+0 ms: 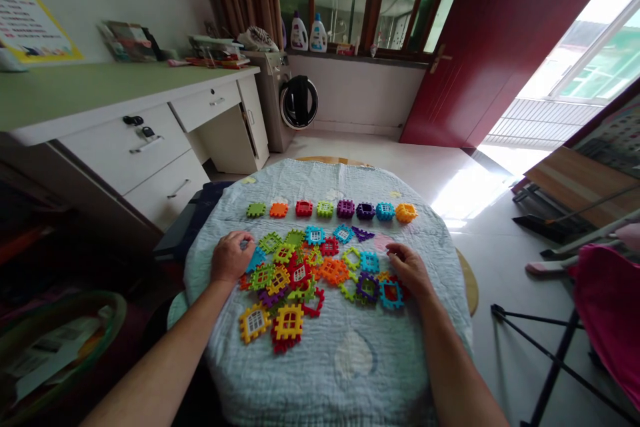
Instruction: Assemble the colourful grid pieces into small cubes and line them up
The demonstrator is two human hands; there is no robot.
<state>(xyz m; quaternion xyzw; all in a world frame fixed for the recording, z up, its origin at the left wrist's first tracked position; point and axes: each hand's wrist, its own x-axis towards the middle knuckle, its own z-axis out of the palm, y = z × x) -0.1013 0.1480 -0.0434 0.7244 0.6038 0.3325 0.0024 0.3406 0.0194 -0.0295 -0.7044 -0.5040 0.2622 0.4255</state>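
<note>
Interlocking plastic building blocks in many colours lie in a loose pile (300, 273) on the cloth-covered table (345, 360). My left hand (233, 256) is at the pile's left side, fingers curled around something small and greyish that I cannot make out. A light blue block (257, 259) lies beside its fingertips. At the pile's right side rests my right hand (410, 268), thumb and fingers slightly bent and apart, nothing visible between them. Close to it are a blue square block (391, 294) and a light blue one (369, 262). Behind the pile, several blocks form a row, from a green one (257, 210) to a yellow-orange one (407, 213).
A desk with drawers (145, 147) stands at the left, with a washing machine (275, 93) beyond it. Detergent bottles (318, 35) stand on the windowsill. A red door (480, 47) is at the right, near a folding stand (555, 353). A basket (117, 320) sits lower left.
</note>
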